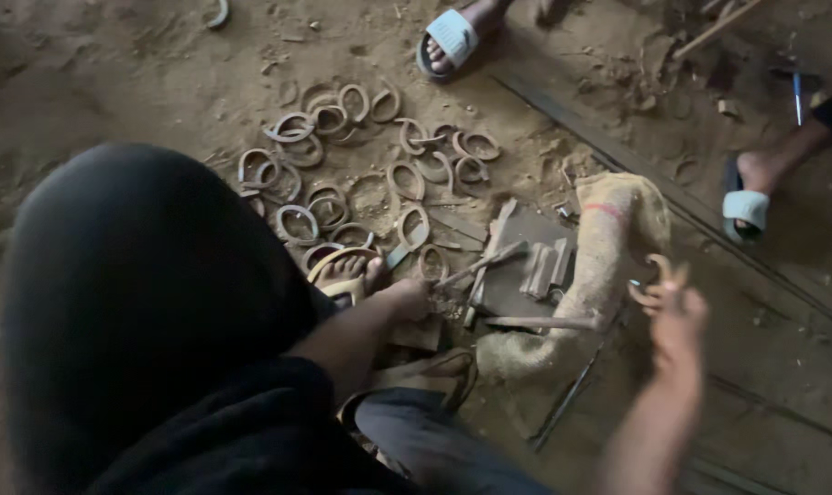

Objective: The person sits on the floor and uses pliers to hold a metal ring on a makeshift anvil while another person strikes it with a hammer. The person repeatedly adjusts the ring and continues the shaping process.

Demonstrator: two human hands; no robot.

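My left hand [407, 299] is low over the ground, closed around the end of a thin metal rod [482, 264] that slants up to the right across a dark flat metal plate [517, 284]. Out to the right, my right hand [680, 321] is raised and blurred, and it holds a curved, ring-like metal piece [652, 280]. Several short metal bars [546, 268] lie on the plate. My foot in a sandal [350, 275] rests just left of my left hand.
Several oval metal rings [361, 174] are scattered over the dirt floor. A burlap sack [608, 238] lies beside the plate, with a long handle [544, 323] across it. Another person's sandalled feet [453, 38] [744, 206] stand at the top and right. Dark cloth [150, 312] fills the lower left.
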